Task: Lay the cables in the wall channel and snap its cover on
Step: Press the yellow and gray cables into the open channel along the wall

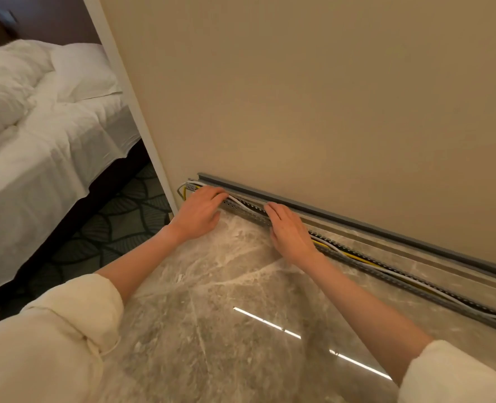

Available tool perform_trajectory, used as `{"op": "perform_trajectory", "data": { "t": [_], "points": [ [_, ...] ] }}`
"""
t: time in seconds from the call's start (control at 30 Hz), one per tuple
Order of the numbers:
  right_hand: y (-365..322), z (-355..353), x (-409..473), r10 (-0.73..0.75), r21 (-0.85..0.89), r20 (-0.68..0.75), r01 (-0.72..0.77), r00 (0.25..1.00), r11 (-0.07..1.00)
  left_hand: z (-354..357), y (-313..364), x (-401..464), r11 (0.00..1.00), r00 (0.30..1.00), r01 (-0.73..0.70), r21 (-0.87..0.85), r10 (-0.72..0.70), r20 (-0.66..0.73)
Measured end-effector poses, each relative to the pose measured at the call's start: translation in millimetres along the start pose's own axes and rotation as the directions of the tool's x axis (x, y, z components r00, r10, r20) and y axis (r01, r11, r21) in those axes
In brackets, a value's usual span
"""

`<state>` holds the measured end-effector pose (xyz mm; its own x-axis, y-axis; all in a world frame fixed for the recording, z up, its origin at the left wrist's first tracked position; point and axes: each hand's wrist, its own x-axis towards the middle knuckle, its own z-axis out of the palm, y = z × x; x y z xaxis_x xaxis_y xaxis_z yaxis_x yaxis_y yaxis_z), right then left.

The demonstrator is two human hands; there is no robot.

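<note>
My left hand [201,212]: flat, fingers spread, fingertips pressing the cables [357,258] into the channel [392,276] near its end, pinching nothing; my right hand [290,232]: flat, fingers together, bearing on the channel's near lip at 3 o'clock from the left.

Cables: white and yellow, thin, pliant, light, I judge springy; best held down by flat fingertips, worked along in stages; loose ends curl out at 9 o'clock.

Channel: grey, slotted, long, running along the wall foot on the marble floor [211,330] toward 4 o'clock; likely stiff, thin-walled.

Cover [342,218]: grey strip leaning against the wall behind, at 12 o'clock; likely light, whippy; grip mid-length, two-handed.
</note>
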<state>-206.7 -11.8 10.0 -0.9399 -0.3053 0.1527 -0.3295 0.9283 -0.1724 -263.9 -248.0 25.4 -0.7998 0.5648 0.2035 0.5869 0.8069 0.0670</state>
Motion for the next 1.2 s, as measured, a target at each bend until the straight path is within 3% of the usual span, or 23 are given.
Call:
{"op": "perform_trajectory", "data": {
  "t": [0.27, 0.67, 0.87, 1.0, 1.13, 1.2],
  "points": [
    [-14, 11, 35, -0.131, -0.029, 0.043, 0.132, 0.990, 0.991, 13, -24, -5, 0.994, 0.999, 0.022, 0.106, -0.026, 0.034],
    [-15, 28, 43, -0.079, 0.060, 0.057, 0.076, 0.995, 0.995, 26, -20, -5, 0.986, 0.994, 0.103, 0.129, -0.108, 0.032],
    [-17, 28, 47, -0.013, 0.167, 0.056, 0.003, 0.998, 0.986, 20, -19, 15, 0.987, 0.987, 0.147, 0.060, -0.150, 0.051],
    [-18, 26, 49, 0.010, 0.192, 0.077, -0.025, 0.997, 0.981, 20, -28, 12, 0.977, 0.981, 0.192, -0.090, -0.193, -0.003],
    [-18, 26, 51, 0.017, 0.191, 0.089, -0.034, 0.996, 0.981, 20, -46, 6, 0.943, 0.939, 0.320, -0.088, -0.328, -0.098],
    [-17, 26, 51, 0.014, 0.192, 0.093, -0.032, 0.996, 0.981, 19, -54, 4, 0.940, 0.937, 0.338, -0.047, -0.341, -0.071]
  ]
}}
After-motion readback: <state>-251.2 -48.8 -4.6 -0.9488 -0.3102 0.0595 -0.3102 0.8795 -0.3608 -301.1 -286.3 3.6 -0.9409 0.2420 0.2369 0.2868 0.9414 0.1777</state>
